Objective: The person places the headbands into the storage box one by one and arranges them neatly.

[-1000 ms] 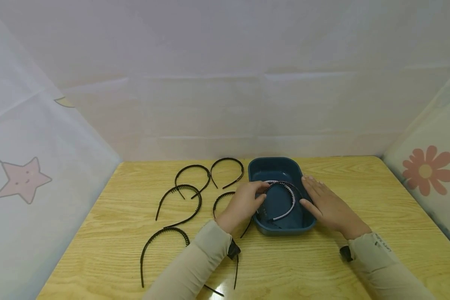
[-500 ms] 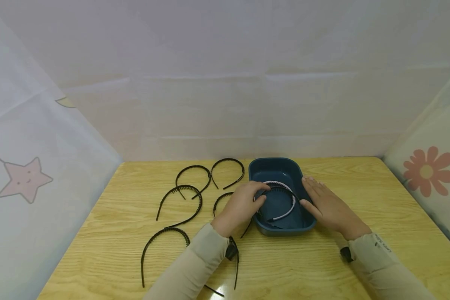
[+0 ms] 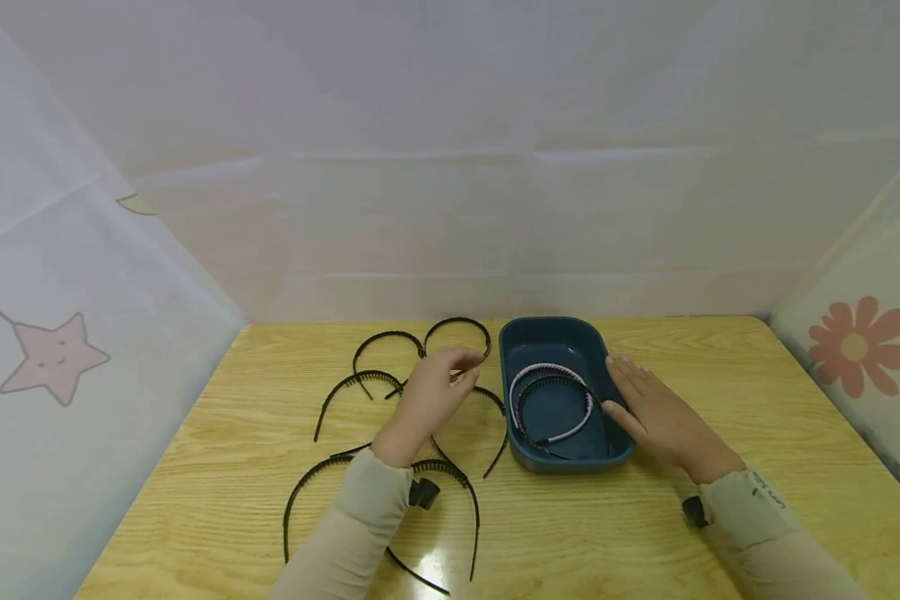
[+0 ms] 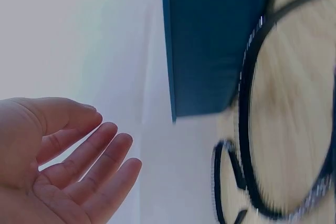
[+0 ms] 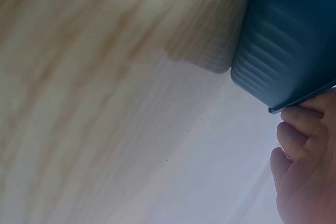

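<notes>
My left hand [image 3: 429, 400] hovers over the headbands left of a dark blue plastic basin [image 3: 566, 467]. Nothing is between its fingers; in the left wrist view they are loosely extended, apart from the thumb. Inside the basin lie a pale pink-white wrapped headband [image 3: 543, 367] and a black toothed headband [image 3: 570, 381], overlapping. My right hand [image 3: 663, 429] rests along the basin's right rim, fingers straight and the thumb reaching over the edge. Below the left hand, a black headband [image 3: 506, 425] lies close beside the basin, partly covered by the hand.
More black toothed headbands lie on the wooden table [image 3: 720, 533]: one at the back [image 3: 457, 320], a headband [image 3: 319, 417] farther left, and a headband [image 3: 475, 517] near the front. The left forearm hides parts of some. A white cloth wall [image 3: 570, 208] stands behind.
My left hand has let go of the black headband, now lying in the basin on the pale one, and has moved left out over the table. The right hand stays at the rim.
</notes>
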The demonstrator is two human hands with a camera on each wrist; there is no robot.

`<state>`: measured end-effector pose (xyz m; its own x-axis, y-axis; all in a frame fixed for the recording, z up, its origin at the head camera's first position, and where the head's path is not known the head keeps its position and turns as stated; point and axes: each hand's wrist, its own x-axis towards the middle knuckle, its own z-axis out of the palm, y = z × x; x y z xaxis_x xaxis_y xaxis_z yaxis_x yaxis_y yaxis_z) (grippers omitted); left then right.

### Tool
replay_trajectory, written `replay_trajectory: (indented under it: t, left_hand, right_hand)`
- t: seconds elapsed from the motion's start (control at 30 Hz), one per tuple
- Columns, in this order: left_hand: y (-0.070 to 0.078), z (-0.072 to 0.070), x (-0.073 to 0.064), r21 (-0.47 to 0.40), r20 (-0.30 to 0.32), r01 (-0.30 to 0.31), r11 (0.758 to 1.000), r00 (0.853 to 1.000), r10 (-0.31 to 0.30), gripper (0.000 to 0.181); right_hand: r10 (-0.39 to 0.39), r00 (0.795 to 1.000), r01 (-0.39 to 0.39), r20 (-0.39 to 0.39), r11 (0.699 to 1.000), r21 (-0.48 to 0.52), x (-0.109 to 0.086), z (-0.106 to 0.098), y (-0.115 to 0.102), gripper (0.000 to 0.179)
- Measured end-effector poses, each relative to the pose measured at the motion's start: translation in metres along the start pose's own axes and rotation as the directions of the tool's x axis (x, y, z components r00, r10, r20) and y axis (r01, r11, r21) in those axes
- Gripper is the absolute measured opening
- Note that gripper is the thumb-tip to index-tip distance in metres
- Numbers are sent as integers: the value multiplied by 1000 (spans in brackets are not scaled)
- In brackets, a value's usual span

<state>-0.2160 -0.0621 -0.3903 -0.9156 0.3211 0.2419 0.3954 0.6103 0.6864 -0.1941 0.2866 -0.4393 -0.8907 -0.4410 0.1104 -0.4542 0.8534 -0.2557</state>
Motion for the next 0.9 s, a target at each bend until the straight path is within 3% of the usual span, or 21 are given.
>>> replay_trajectory:
  t: [0.23, 0.5, 0.9]
  left_hand:
    - [-26, -25, -1, 18, -80, 102, 995, 992, -100, 28]
    - [-52, -55, -7, 52, -157, 209, 976, 967, -199, 30]
    - [-86, -84, -20, 82, -150, 341, 936, 933, -327, 36]
  right_hand:
    - [7, 1000, -7, 1, 1000, 3, -1, -1, -2, 71]
    - [15, 1000, -15, 19, 1000, 4, -1, -4, -3, 71]
    - [13, 1000, -13, 9, 1000, -5, -3, -6, -4, 71]
